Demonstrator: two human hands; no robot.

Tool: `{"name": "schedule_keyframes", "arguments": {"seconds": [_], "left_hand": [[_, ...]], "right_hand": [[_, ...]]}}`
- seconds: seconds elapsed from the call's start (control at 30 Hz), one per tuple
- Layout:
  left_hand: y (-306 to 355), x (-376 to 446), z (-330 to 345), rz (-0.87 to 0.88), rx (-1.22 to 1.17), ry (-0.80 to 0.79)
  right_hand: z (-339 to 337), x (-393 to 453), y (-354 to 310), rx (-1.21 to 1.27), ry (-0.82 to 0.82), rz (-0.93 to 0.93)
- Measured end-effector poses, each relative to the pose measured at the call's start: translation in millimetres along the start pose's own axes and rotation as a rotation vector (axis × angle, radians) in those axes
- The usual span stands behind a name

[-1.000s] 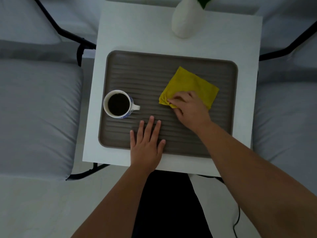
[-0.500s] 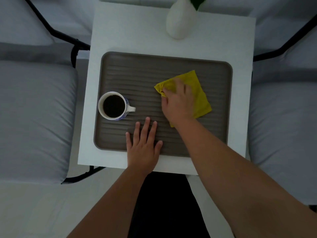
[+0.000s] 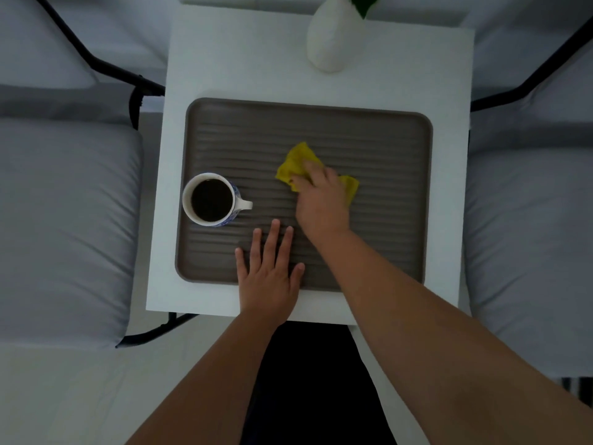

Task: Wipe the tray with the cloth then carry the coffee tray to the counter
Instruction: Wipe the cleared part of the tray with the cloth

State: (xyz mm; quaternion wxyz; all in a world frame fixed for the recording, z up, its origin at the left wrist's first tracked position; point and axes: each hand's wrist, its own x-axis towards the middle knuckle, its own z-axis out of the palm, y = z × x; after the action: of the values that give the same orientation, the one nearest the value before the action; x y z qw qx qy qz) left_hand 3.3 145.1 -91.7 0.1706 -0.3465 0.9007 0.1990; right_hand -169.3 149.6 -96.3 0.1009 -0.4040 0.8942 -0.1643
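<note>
Item: ridged brown tray (image 3: 401, 220), laid flat on a small white table (image 3: 224, 59), long side toward the person.

Step in hand: the wiping, judged from the layout; the carry to the counter is not yet begun, and no counter is seen in the view.

Yellow cloth (image 3: 296, 162): bunched near the middle of the tray, pressed to the ridges under the right hand (image 3: 322, 200). The fingers are laid over the cloth and slightly bent; whether it is pinched or only pressed cannot be told.

Left hand (image 3: 269, 271): laid flat with fingers straight and spread, palm across the tray's near rim and the table edge, nothing held. The tray appears to be steadied by it.

Mug of black coffee (image 3: 211, 200): white with blue pattern, upright at the tray's left edge, handle turned toward the cloth, filled close to the brim.

Next move, as judged: the unwiped far and right parts are to be covered, and the strip beside the mug is to be approached with care, since a knock on the handle could spill the coffee. For the carry, the cloth is to be dealt with first, both short ends gripped, and the tray kept level.

Surroundings: white vase (image 3: 327, 43) with a green leaf, just beyond the tray's far rim; grey cushioned chairs (image 3: 64, 220) with black frames close on both sides, narrowing the way out.
</note>
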Motion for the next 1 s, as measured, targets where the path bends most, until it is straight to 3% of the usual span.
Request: {"name": "schedule_keyframes", "arguments": {"seconds": [0.13, 0.3, 0.37, 0.43, 0.57, 0.7, 0.87, 1.0], "left_hand": [[0, -1, -1, -0.007, 0.0, -0.011], [2, -1, -1, -0.006, -0.007, 0.0], [3, -1, 1, -0.011, -0.004, 0.013], [3, 0, 2, -0.016, 0.006, 0.021], [2, 1, 3, -0.01, 0.008, 0.009], [3, 0, 3, -0.015, 0.022, 0.014], [3, 0, -1, -0.006, 0.015, -0.016], [3, 0, -2, -0.002, 0.009, -0.008]], "right_hand": [[-11, -7, 23, 0.01, 0.021, -0.096], [-31, -59, 80, 0.077, 0.203, 0.497], [-26, -60, 62, 0.048, 0.225, 0.598], [-18, -53, 32, 0.014, 0.145, 0.521], [-7, -46, -10, -0.018, -0.032, 0.196], [-17, -37, 5, -0.032, -0.117, 0.152], [-39, -48, 63, 0.095, 0.047, 0.488], [-39, -34, 69, 0.232, 0.252, 0.741]]}}
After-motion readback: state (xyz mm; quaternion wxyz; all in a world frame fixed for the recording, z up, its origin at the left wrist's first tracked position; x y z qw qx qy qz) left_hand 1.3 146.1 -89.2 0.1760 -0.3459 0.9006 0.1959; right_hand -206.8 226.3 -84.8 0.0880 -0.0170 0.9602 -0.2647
